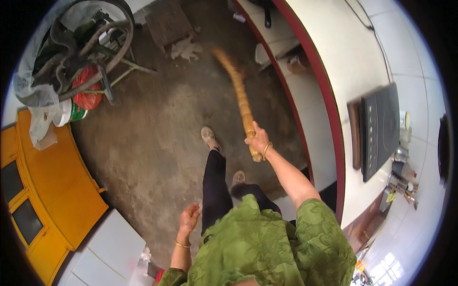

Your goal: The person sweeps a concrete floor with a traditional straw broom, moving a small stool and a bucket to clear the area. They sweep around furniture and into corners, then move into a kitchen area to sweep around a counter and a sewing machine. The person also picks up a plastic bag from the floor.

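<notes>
My right hand [258, 138] is closed round the thick end of a straw broom [241, 97], yellow-brown and bound in segments along its handle. The broom slants forward over the floor, and its far end is blurred by motion. A gold-coloured bangle circles my right wrist. My left hand [190, 218] hangs at my left side with loosely bent fingers and nothing visible in it. Below it, another bangle sits on that wrist.
On the right runs a white counter with a dark red edge [329, 95], bearing a black induction cooker [379, 131]. A yellow cabinet [62, 186] stands at left. Farther up are a cluttered round-rimmed frame [131, 35], a bucket [71, 112] and a wooden stool [167, 21] near crumpled pale scraps [186, 49].
</notes>
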A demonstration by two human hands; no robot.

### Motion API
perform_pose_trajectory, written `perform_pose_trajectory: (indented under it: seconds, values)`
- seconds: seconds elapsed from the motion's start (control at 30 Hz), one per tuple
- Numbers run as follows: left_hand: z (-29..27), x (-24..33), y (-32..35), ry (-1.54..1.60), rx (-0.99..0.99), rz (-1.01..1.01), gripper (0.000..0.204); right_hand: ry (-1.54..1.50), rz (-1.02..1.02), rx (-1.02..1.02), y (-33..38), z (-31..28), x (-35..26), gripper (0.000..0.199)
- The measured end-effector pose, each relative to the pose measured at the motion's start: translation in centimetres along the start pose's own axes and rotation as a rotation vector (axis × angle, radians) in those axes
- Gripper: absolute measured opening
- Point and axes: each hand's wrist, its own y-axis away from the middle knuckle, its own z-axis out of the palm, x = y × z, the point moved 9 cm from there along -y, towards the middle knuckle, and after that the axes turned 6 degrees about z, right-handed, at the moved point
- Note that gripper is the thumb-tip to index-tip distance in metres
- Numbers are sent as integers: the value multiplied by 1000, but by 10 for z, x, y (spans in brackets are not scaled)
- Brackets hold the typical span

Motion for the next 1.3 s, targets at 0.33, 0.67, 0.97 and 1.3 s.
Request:
perform_pose_trajectory:
  seconds: [0.33, 0.67, 0.97, 1.3]
  values:
    - [-87, 76, -114, 121, 84, -49, 31, -303, 192, -194, -38, 24, -40, 79]
    - [-87, 152, -190, 178, 245, -36, 27, -270, -195, -105, -221, -64, -220, 80]
    - [-45, 202, -220, 231, 225, -286, 31, 353, -77, -48, -474, -74, -327, 83]
    - [-27, 249, -245, 249, 238, -181, 31, 397, 123, -428, -226, -83, -188, 89]
